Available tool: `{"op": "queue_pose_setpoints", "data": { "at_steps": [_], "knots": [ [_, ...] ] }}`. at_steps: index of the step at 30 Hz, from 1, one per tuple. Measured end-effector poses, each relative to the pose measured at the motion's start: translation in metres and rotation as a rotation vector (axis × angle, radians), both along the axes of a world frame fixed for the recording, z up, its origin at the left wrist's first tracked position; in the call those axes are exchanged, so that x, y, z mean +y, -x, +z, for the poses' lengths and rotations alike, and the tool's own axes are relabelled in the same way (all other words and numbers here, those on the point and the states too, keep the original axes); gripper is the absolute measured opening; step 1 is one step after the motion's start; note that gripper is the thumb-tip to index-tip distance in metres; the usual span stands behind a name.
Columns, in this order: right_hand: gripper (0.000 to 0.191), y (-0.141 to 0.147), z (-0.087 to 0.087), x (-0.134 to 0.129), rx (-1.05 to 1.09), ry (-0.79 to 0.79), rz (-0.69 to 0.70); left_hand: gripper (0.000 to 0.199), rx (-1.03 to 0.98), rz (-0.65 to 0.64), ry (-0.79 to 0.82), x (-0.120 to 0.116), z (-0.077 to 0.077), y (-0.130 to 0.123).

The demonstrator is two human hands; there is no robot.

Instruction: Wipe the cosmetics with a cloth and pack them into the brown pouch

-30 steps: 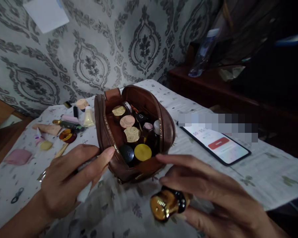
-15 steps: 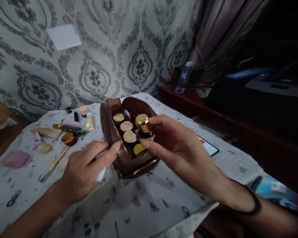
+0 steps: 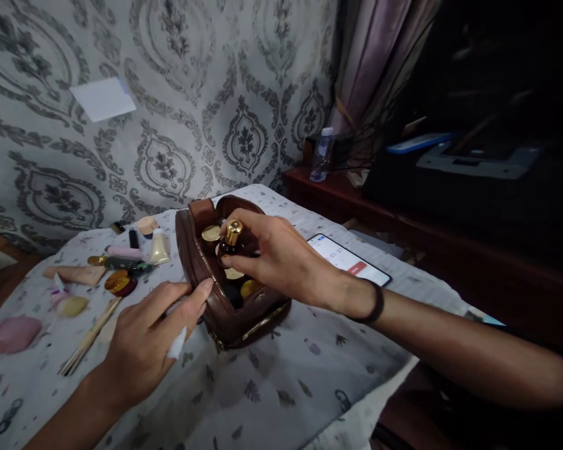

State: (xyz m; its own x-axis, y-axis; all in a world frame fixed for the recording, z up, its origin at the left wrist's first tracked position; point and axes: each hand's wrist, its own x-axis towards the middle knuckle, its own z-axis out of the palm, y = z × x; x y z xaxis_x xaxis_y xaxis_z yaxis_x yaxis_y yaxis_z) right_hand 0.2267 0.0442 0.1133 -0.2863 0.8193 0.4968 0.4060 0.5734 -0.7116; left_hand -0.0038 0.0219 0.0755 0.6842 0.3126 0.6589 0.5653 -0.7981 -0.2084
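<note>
My right hand (image 3: 281,256) is closed on a small gold-capped bottle (image 3: 233,234), dark below the cap, held upright at the opening of a brown makeup bag (image 3: 220,312). The bag is unzipped. Inside it are round gold-topped containers, one at the far end (image 3: 211,233) and another with a yellow top (image 3: 250,288) near the front; my fingers hide others. My left hand (image 3: 145,331) is partly closed, with a crumpled white tissue (image 3: 177,344) sticking out below it. Its thumb and fingertips touch the bag's left side by the zip.
Left of the bag lie a cream tube (image 3: 160,247), a round amber compact (image 3: 121,283), a bundle of brushes (image 3: 89,337), a pink sponge (image 3: 13,334) and other cosmetics. A lit phone (image 3: 351,262) rests on the right. Behind it stands a plastic bottle (image 3: 321,156) on a dark red ledge.
My right hand has moved left and farther in with the gold-capped bottle, now over the bag's inside. The phone shows more fully. My left hand stays at the bag; the view has shifted.
</note>
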Motion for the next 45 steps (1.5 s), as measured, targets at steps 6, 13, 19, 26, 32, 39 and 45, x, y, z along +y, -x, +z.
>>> {"op": "queue_pose_setpoints", "data": {
  "at_steps": [6,13,19,26,32,39,45],
  "knots": [
    [0.011,-0.004,0.015,0.018,-0.015,-0.039,-0.011,0.025,0.001,-0.002,0.006,-0.001,0.001,-0.001],
    [0.011,0.006,0.022,0.028,-0.176,0.009,-0.002,0.028,-0.009,-0.009,0.019,0.0,-0.004,0.002],
    [0.015,0.011,0.028,0.036,-0.276,-0.046,-0.095,0.033,-0.024,-0.016,0.041,0.001,-0.008,0.004],
    [0.012,-0.004,0.039,0.044,-0.125,-0.134,-0.12,0.037,-0.055,-0.035,0.054,0.002,-0.011,0.005],
    [0.014,-0.019,0.034,0.041,-0.033,-0.082,-0.123,0.046,-0.083,-0.069,0.121,0.002,-0.015,0.007],
    [0.014,-0.026,0.028,0.045,-0.061,-0.011,-0.15,0.046,-0.075,-0.046,0.073,0.002,-0.017,0.007],
    [0.011,-0.03,0.022,0.058,-0.116,-0.067,-0.214,0.04,-0.064,-0.034,0.063,0.0,-0.014,0.004]
  ]
}}
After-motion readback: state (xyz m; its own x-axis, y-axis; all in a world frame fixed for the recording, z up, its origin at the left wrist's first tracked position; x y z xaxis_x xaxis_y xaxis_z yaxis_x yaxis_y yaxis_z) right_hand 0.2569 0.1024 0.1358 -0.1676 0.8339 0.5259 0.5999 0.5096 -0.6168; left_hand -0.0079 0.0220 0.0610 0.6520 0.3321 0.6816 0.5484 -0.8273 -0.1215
